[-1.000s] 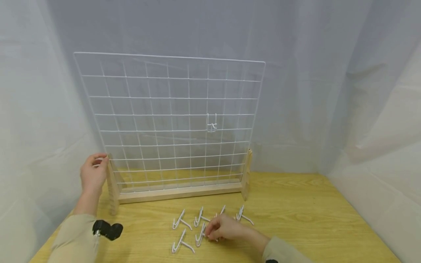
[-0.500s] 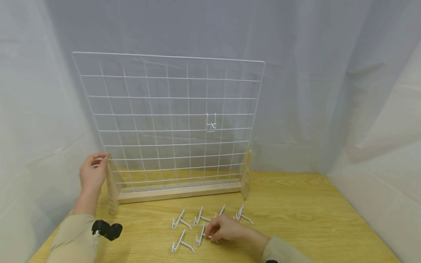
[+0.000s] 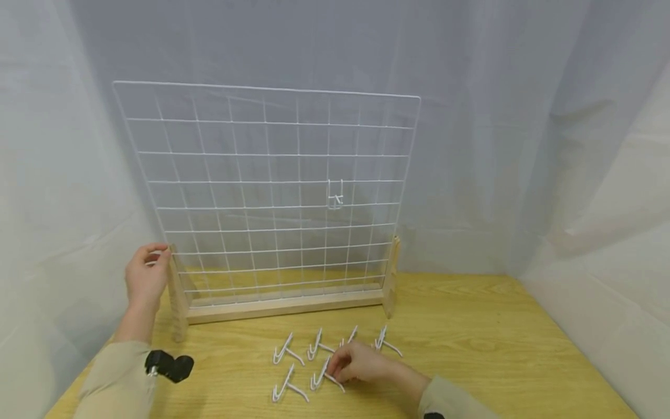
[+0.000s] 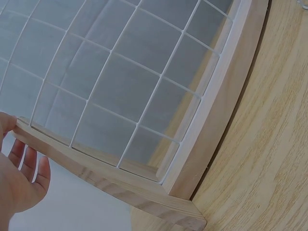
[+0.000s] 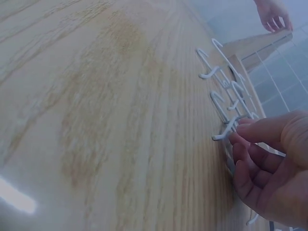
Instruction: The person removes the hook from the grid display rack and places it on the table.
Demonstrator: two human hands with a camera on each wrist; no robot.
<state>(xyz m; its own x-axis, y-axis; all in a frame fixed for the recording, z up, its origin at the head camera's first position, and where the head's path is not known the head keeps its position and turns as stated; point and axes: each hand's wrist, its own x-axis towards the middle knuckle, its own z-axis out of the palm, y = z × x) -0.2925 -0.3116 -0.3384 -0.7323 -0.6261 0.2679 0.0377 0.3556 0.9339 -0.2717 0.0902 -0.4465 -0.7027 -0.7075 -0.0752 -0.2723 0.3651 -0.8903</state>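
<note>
My left hand (image 3: 143, 279) pinches the top of the left wooden upright (image 4: 91, 175) of a stand, which bears a white wire grid panel (image 3: 272, 182). Thumb and fingertips of my right hand (image 3: 361, 362) hold a white wire hook (image 3: 320, 375) lying in the front row on the table. In the right wrist view, the curved prong of this hook (image 5: 224, 134) pokes out beside the fingertips. Left of it lies another hook (image 3: 287, 387). More hooks form a row behind: a left one (image 3: 286, 351), a rightmost one (image 3: 386, 342), with one partly hidden by the hand.
One white hook (image 3: 335, 195) hangs on the grid panel, right of its middle. The stand's wooden base bar (image 3: 285, 306) runs just behind the hooks. Pale curtains (image 3: 471, 145) enclose the yellow wooden table (image 3: 460, 337) at the back and sides.
The hook at my right fingertips has turned slightly, and its curved prong now shows below the fingers. Both hands stay nearly where they were.
</note>
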